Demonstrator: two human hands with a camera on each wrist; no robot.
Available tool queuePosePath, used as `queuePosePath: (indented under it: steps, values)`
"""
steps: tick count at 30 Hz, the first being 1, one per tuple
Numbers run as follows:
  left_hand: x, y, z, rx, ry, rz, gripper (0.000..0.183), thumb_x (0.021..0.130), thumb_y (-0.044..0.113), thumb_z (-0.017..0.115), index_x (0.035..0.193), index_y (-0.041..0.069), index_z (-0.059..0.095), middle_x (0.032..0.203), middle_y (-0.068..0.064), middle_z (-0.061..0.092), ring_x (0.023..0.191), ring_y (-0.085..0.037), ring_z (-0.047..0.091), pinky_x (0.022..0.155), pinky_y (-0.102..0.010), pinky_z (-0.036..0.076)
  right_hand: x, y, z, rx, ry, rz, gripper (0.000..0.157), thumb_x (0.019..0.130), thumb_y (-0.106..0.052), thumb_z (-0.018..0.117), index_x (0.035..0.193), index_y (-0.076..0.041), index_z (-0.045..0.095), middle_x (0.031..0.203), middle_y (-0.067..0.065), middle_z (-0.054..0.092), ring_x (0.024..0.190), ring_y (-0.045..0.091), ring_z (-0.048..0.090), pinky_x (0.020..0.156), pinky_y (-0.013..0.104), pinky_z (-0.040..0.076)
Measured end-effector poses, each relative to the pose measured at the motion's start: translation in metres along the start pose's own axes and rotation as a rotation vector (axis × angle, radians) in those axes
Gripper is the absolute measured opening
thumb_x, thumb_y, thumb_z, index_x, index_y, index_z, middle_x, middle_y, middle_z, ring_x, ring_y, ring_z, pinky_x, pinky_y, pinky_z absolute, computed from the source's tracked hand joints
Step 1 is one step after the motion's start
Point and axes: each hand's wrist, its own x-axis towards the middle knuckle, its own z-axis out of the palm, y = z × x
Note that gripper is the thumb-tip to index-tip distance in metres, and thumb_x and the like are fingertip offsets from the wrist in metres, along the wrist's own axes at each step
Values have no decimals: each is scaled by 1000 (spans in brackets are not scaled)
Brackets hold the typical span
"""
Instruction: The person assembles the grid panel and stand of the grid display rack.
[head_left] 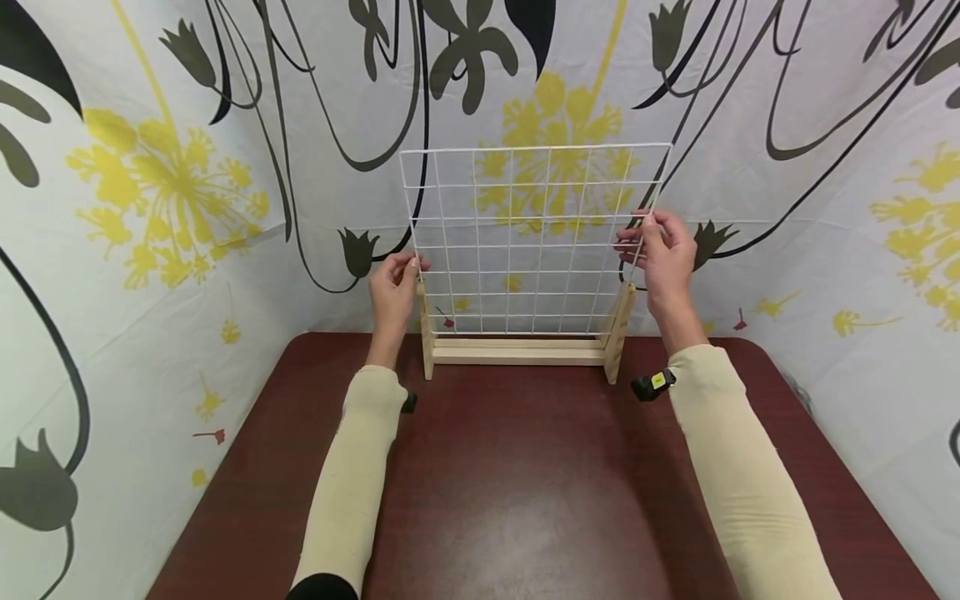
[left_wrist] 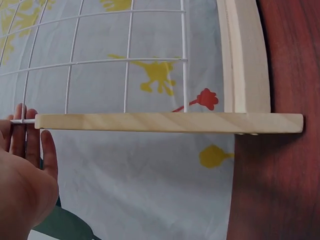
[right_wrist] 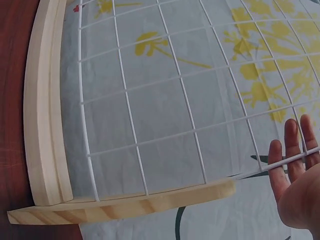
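A white wire grid panel (head_left: pixel 536 218) stands upright in a light wooden stand (head_left: pixel 517 352) at the far side of the table. The stand has a low crossbar and two side posts. My left hand (head_left: pixel 393 292) pinches the grid's left edge wire, just above the top of the left post (left_wrist: pixel 165 123). On the other side, my right hand (head_left: pixel 663 254) grips the right edge wire, somewhat higher above the right post (right_wrist: pixel 130 204). In the right wrist view, fingers (right_wrist: pixel 292 150) lie behind the edge wire. The grid's lower side edges run along the posts.
The dark red-brown table (head_left: pixel 525 483) stretches toward me in front of the stand. Behind and beside it hangs a white cloth (head_left: pixel 247 325) with yellow, grey and black flower prints. A small black wrist camera (head_left: pixel 652 385) sits at the right sleeve.
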Motion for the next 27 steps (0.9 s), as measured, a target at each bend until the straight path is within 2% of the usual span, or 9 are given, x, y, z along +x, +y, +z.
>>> queuePosePath:
  steps: [5,10,19,26,27]
  values:
    - [-8,12,-1,20,-13,12,21,105,1,61,115,-17,66,111,-38,72,105,-38,74,87,-20,55,-2,4,-4,9,-10,6,35,108,-26,62,125,4,65,90,6,82,82,21,81,74,30,65]
    - [-9,12,-2,33,-22,14,22,105,2,62,114,-17,67,110,-38,73,103,-34,75,87,-23,56,-2,7,-6,-5,-16,-6,36,108,-25,62,126,6,64,91,6,82,81,21,81,73,30,65]
    - [-12,11,-6,59,-35,-6,22,105,3,64,113,-16,68,113,-36,73,109,-46,68,84,-15,52,-4,11,-10,-18,-25,15,40,107,-27,64,128,8,62,98,13,81,84,23,81,74,30,66]
    - [-15,11,-7,133,-22,-28,19,103,2,65,109,-15,69,114,-33,74,107,-35,68,83,-13,47,-7,15,-13,-25,-37,30,34,107,-25,64,123,5,65,96,12,81,84,24,81,73,31,66]
    - [-14,6,-8,129,-23,-28,19,103,3,66,109,-14,70,114,-32,74,108,-35,68,84,-13,47,-7,16,-13,-16,-39,29,33,107,-24,64,122,6,65,95,12,81,84,24,82,73,31,66]
